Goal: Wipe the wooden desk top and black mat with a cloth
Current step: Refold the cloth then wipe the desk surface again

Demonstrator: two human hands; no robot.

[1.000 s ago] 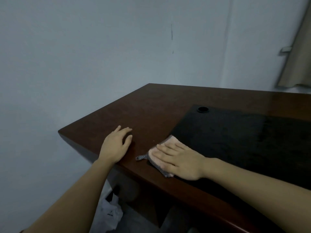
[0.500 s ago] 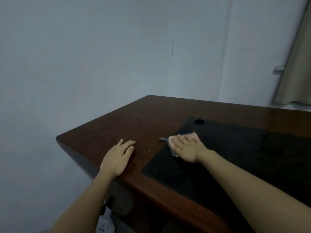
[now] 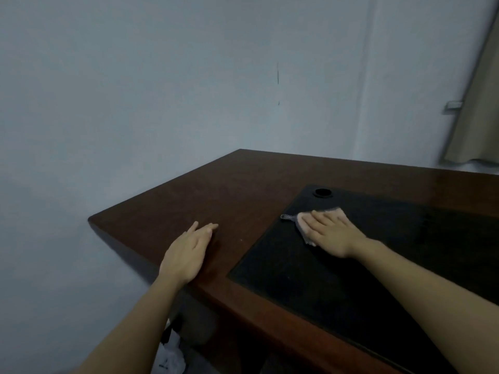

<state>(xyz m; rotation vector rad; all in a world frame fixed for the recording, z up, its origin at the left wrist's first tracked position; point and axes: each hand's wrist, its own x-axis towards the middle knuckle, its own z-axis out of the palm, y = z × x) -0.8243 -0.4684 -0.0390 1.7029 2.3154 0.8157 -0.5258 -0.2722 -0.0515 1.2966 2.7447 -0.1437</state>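
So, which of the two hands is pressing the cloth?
The right hand: it lies flat on the cloth, on the black mat. The left hand rests on bare wooden desk top and holds nothing.

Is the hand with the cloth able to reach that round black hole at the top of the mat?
Probably yes. The right hand presses the cloth flat on the black mat just short of the round hole, and nothing lies between them.

Dim room: plain pale wall (image 3: 162,103), beige curtain (image 3: 475,112) at the right, a white bag (image 3: 170,357) on the floor
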